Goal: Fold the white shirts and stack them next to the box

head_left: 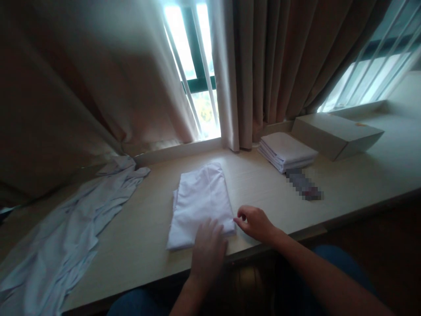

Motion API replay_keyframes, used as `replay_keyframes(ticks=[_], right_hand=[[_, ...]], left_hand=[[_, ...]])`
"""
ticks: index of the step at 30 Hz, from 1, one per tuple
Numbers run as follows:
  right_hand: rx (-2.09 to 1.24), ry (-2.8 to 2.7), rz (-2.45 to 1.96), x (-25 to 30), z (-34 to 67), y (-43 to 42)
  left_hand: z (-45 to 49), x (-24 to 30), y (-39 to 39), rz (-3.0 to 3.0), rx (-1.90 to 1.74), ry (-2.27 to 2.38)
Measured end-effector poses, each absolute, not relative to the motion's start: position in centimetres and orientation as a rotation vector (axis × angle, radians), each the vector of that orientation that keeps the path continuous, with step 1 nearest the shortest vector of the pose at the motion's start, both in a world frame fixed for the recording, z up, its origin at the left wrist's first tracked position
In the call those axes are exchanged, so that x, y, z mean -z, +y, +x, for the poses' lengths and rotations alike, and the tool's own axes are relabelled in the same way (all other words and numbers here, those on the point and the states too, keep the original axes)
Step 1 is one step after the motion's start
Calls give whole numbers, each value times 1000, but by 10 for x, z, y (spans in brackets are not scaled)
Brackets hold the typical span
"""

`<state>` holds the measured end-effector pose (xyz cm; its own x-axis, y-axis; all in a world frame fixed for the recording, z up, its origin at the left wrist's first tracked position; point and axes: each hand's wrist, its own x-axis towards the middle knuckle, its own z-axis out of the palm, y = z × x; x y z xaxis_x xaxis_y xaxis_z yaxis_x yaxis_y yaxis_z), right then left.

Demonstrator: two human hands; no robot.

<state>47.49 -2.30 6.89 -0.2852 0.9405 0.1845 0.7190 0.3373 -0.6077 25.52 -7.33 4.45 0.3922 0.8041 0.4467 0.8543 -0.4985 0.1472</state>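
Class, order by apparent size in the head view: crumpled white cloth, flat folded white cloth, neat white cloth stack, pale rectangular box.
1. Crumpled white cloth
2. Flat folded white cloth
3. Pale rectangular box
4. Neat white cloth stack
Nearness to the camera may enlarge the first two.

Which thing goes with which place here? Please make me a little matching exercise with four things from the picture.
Things:
1. Rumpled cloth
2. Stack of folded cloths
3. Box
4. Left hand

Places:
A. At the near edge of the middle folded cloth
B. Farthest right of the things on the table
C. Along the left part of the table
D. Just left of the box

Right pairs: 1-C, 2-D, 3-B, 4-A
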Motion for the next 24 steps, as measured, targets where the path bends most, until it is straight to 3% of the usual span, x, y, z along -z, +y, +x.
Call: replay_keyframes(ticks=[5,14,19,24], right_hand=[[-728,-2048,-1394,-60,478,-13],[-780,-2007,-1613,-57,463,-12],[-577,-2044,-1787,-57,458,-1],[-250,-2136,-1688,-63,455,3]], left_hand=[[276,-29,-48,-2530,766,-1572],[283,-35,-48,-2700,541,-1338],[287,-41,-54,-2782,479,-1289],[288,-48,-80,-2894,466,-1259]])
